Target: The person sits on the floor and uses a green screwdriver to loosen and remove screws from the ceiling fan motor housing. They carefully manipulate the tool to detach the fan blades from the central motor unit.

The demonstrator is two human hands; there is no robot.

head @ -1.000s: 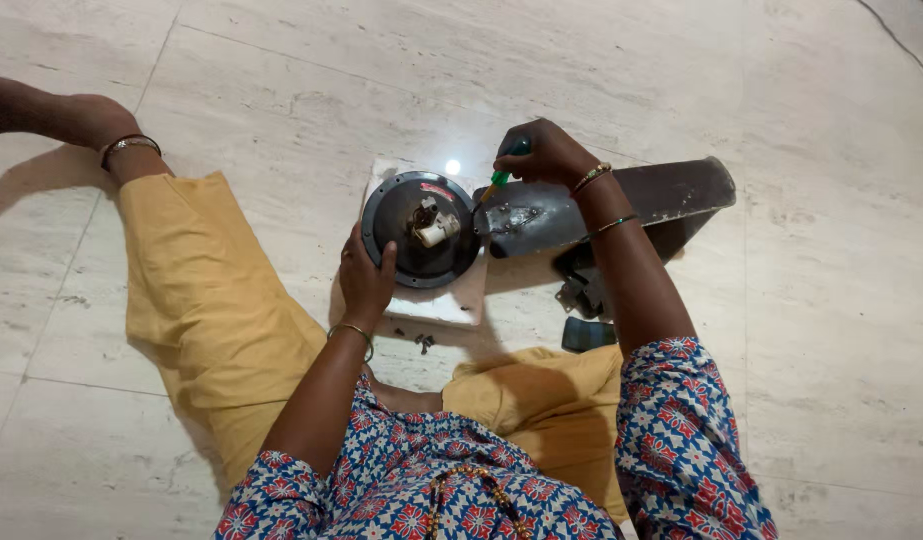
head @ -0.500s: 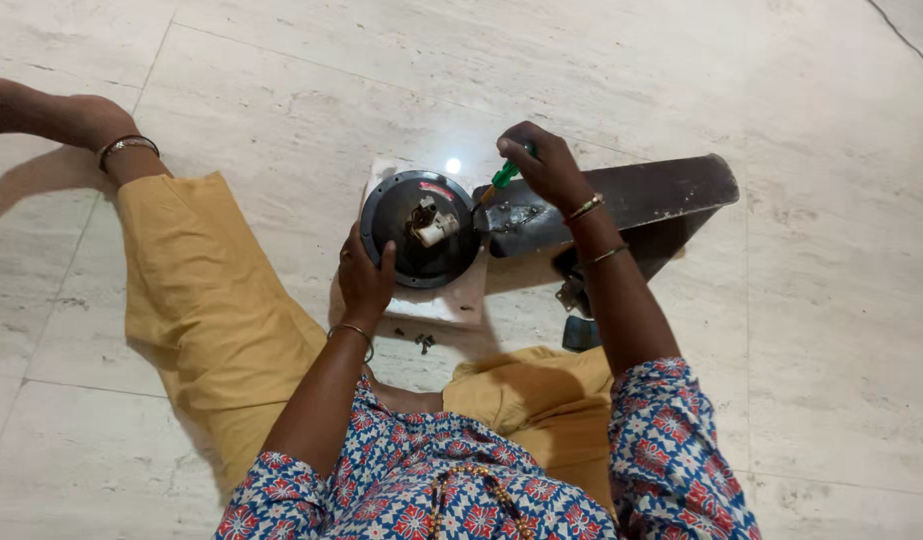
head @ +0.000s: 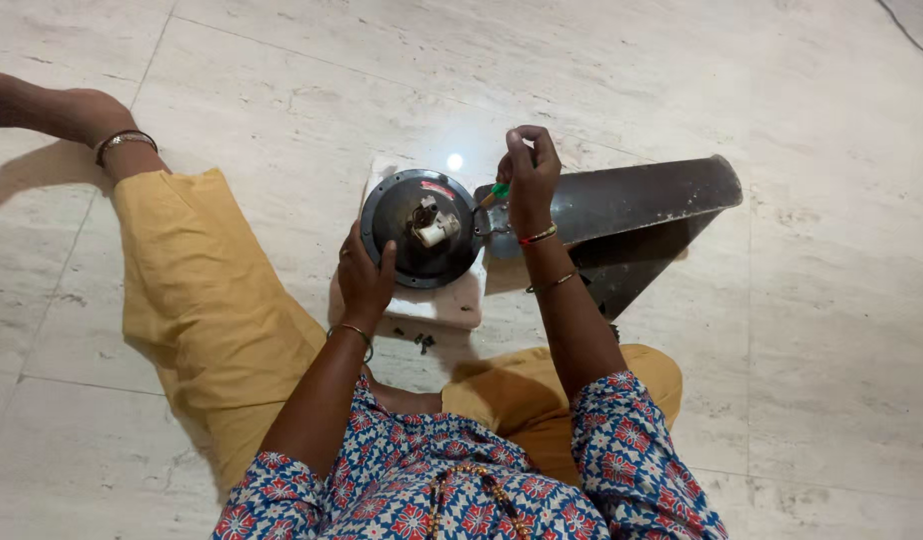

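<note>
Left hand (head: 365, 280) steadies fan motor (head: 422, 228); right hand (head: 528, 172) holds green-handled screwdriver (head: 492, 195).

You are looking down at one round black motor housing (head: 407, 245), sitting on one white foam block (head: 437, 303), with one dark fan blade (head: 622, 200) reaching off to its right. You are working with two hands: one left hand (head: 365, 280) and one right hand (head: 527, 175). One green-handled screwdriver (head: 498, 191) is showing. A few small dark screws (head: 420, 342) are lying on the floor; their exact number cannot be told.
</note>
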